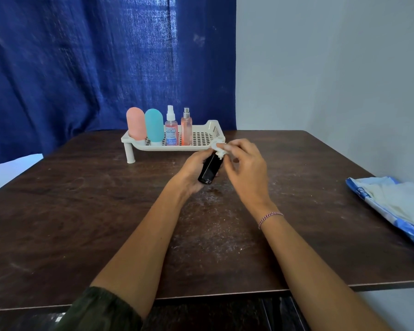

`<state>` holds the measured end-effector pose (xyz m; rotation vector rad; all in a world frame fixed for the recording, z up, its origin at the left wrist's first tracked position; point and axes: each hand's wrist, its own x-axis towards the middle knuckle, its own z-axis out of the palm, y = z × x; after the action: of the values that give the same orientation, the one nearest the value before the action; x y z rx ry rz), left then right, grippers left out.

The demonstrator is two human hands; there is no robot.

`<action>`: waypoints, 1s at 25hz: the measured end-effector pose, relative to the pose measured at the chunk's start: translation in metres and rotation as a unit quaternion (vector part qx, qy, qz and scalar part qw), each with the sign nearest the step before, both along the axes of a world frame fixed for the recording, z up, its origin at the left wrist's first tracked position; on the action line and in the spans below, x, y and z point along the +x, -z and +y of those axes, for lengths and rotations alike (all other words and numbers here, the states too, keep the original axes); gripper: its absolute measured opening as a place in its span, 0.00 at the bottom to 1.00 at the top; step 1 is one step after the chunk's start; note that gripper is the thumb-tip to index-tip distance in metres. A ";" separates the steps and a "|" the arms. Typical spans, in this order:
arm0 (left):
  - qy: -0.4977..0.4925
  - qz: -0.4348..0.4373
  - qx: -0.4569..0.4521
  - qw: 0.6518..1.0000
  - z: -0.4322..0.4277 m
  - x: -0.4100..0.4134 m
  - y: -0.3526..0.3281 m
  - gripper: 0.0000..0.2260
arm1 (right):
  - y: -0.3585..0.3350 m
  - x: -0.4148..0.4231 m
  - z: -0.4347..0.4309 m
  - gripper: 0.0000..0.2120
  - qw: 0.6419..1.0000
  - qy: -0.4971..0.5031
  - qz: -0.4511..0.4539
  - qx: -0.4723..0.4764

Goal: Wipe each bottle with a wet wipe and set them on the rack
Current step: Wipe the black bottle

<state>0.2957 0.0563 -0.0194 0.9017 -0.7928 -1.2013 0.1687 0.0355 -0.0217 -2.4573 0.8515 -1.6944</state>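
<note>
**Dark bottle under the wipe, rack waiting**

The left hand [194, 169] curls round a black bottle [209, 170], held tilted above the table [81, 199] just in front of the rack [213, 124]. The right hand [245, 168] pinches a wet wipe [218, 147] against the bottle's top. Wiping looks like the step in hand. Next, I'd say, the bottle needs standing upright on the rack's free right end, beside the peach spray bottle [186, 129], lifted clear of the raised rim.

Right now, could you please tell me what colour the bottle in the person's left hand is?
The bottle is glossy black, clearest in the head view.
</note>
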 end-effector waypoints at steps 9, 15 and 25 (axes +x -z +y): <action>-0.004 0.161 -0.031 0.986 0.001 0.013 -0.004 0.16 | 0.001 0.005 0.007 0.13 0.981 -0.155 0.103 0.060; -0.022 0.094 -0.017 0.995 0.000 0.008 -0.002 0.12 | -0.003 0.001 0.003 0.13 0.992 -0.082 0.060 0.069; -0.055 0.160 -0.018 0.985 0.000 0.018 -0.004 0.13 | 0.003 0.013 0.017 0.09 0.980 -0.138 0.141 0.020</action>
<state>0.3141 0.0568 -0.0155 0.6909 -0.4971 -1.1922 0.1817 0.0526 -0.0246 -2.6770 0.5215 -1.2477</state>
